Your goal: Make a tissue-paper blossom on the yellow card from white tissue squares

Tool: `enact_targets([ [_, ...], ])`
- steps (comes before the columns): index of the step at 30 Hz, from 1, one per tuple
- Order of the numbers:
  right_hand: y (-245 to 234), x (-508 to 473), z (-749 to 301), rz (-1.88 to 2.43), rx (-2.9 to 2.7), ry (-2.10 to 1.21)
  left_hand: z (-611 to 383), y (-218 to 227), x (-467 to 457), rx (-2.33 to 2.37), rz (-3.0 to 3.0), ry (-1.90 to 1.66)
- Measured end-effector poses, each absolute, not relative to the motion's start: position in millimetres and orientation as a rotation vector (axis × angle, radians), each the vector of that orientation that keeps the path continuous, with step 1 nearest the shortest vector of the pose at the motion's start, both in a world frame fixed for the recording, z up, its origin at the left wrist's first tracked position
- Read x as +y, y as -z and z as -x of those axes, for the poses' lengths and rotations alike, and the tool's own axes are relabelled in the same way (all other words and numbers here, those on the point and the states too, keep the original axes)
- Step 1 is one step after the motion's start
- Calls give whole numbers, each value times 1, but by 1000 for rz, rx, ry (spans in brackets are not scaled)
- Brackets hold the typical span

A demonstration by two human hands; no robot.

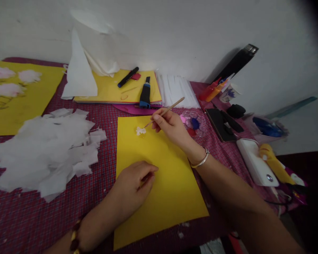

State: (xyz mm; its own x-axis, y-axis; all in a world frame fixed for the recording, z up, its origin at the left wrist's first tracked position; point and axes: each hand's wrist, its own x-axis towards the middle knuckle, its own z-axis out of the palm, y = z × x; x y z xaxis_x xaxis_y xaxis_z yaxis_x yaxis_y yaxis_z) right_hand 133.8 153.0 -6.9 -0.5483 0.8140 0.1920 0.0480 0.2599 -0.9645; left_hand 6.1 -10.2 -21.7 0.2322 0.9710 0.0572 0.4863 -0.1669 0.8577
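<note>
My right hand [169, 127] is closed in a pinch around a thin wooden paintbrush [176, 103]. The brush slants down to the left, its tip beside a small white patch [140, 131] near the top of a yellow sheet of paper [175, 180]. Lower on the same sheet rests my left hand [135, 185], loosely bent, with a gap between thumb and forefinger and nothing visible in it. Some of its fingers are hidden beneath. Just past my right wrist lies a clear plastic palette [201, 125] with pink, blue and red paint.
White paper squares [47, 151] are heaped on the left, near a yellow sheet with pink flowers [29, 98]. Behind lie stacked papers [106, 84], a black marker [128, 77] and a blue-black cutter [145, 93]. At right are a paper cup [230, 93] and a white device [257, 162].
</note>
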Motion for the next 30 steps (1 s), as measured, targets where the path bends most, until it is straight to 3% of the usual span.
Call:
enact_targets([
  [30,26,151,-125,929,-1647,-1499,-7,15,-8,1362,-1813,-780],
])
